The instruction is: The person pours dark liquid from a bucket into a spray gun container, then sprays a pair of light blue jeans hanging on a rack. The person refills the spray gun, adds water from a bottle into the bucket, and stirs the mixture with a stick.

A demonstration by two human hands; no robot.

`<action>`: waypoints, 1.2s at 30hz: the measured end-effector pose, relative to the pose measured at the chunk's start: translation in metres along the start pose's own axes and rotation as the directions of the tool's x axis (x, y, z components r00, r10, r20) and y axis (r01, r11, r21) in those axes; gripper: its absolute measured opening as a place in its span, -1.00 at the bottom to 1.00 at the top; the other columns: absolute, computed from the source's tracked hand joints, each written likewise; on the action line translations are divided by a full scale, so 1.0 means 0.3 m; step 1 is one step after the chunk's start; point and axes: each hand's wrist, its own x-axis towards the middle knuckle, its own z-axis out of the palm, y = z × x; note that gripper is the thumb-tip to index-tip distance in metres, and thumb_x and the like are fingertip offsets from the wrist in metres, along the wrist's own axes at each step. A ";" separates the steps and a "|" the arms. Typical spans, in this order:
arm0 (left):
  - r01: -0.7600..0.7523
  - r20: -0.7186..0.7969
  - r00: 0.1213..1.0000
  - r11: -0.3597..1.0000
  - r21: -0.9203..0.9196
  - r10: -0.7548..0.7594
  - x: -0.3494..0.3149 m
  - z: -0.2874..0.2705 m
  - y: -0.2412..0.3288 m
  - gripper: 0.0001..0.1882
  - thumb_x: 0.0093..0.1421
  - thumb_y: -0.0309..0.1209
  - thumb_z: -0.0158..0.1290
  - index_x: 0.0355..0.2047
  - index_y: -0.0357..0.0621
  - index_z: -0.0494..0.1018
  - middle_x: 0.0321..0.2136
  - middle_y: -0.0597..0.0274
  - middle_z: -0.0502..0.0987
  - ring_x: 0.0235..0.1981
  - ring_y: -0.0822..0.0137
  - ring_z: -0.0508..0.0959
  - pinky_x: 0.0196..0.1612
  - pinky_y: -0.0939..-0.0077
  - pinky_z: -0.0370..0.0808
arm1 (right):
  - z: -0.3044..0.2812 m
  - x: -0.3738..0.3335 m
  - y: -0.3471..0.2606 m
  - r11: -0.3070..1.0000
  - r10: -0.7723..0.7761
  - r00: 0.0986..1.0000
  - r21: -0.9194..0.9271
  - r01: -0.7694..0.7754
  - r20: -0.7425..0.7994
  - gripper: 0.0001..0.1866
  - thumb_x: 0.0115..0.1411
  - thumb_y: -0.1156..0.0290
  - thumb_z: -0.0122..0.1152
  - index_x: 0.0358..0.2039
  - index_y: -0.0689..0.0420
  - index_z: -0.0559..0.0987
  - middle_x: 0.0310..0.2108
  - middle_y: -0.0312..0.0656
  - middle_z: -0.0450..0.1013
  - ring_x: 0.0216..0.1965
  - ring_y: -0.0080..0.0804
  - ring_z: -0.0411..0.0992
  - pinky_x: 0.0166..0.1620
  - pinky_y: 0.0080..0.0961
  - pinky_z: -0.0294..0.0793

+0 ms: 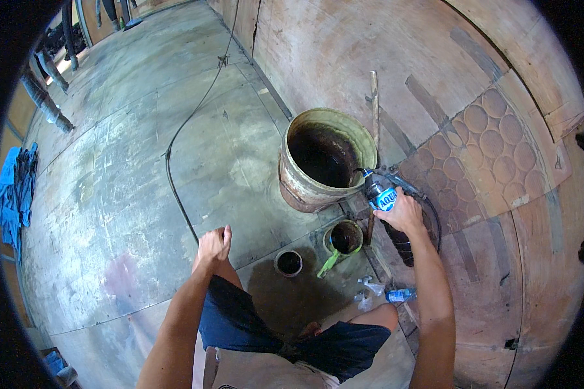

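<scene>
My right hand (pixel 405 212) is wrapped round a plastic bottle (pixel 384 198) with a blue label and dark contents. The bottle's neck, with blue at its top, leans toward the rim of a large, stained bucket (pixel 298 194) that has dark stuff inside. Over my bent left knee, my left hand (pixel 213 247) is closed, and I see nothing in it. In front of me stand a small pot (pixel 347 223) with a green strip over its rim and a smaller cup (pixel 288 263) with dark contents.
A black cable (pixel 173 172) runs along the floor toward my left hand. Beside the bucket lies a wooden stick (pixel 374 107). A small clear bottle (pixel 401 295) and crumpled plastic (pixel 370 285) lie near my right knee. Blue cloth (pixel 16 194) is at far left; people's legs (pixel 45 100) show beyond.
</scene>
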 end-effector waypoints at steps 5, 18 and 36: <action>-0.011 -0.040 0.999 1.000 -0.016 0.010 -0.004 -0.003 0.006 -0.42 0.44 0.00 -0.19 -0.38 -0.26 0.59 -0.46 -0.34 0.59 -0.29 -0.33 0.62 -0.11 -0.14 0.53 | -0.006 0.000 0.000 1.000 -0.009 1.000 -0.021 0.008 -0.012 -0.07 -0.13 -0.13 0.55 0.07 0.32 0.44 -0.14 0.25 0.61 -0.07 0.19 0.60 0.01 0.01 0.59; 0.031 -0.021 0.999 0.998 -0.062 -0.033 -0.010 -0.013 0.016 -0.43 0.42 0.04 -0.15 -0.28 -0.31 0.50 -0.41 -0.40 0.58 -0.23 -0.38 0.59 -0.13 -0.18 0.50 | -0.027 -0.006 -0.011 0.998 -0.023 0.999 -0.049 0.024 0.030 0.01 -0.14 -0.12 0.55 0.15 0.37 0.41 -0.14 0.26 0.61 -0.09 0.17 0.61 -0.01 -0.01 0.61; 0.023 -0.031 0.999 0.996 -0.083 -0.025 -0.007 -0.003 0.013 -0.47 0.43 0.00 -0.13 -0.25 -0.32 0.47 -0.43 -0.36 0.59 -0.27 -0.37 0.60 -0.15 -0.15 0.50 | -0.027 0.005 -0.002 0.996 -0.060 0.998 -0.065 0.059 -0.007 -0.08 -0.18 -0.11 0.58 0.03 0.33 0.46 -0.18 0.25 0.61 -0.11 0.17 0.61 -0.04 0.00 0.60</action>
